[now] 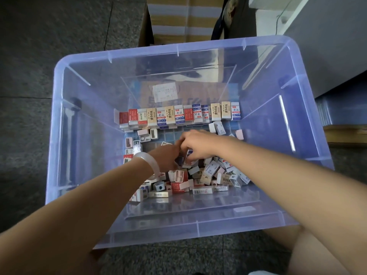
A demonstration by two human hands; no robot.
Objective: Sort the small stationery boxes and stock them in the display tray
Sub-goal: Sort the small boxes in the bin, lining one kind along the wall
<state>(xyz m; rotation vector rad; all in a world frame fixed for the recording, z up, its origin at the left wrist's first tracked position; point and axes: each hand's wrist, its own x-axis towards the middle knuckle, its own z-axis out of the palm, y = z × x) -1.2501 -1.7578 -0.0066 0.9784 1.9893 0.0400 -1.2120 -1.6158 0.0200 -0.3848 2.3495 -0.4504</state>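
Note:
Both arms reach down into a large clear bluish plastic bin. Along its far side stands a row of small eraser boxes, upright, in red, cream and blue-white. A loose pile of small boxes lies at the near middle of the floor. My left hand, with a pale bangle on the wrist, and my right hand meet over the pile's far edge. Their fingers close together around small boxes, one blue and white. The fingertips are partly hidden.
Several small pink and white sharpeners lie scattered at the left of the bin floor. A striped cardboard carton stands behind the bin. A grey cabinet is at the right. The floor is dark speckled stone.

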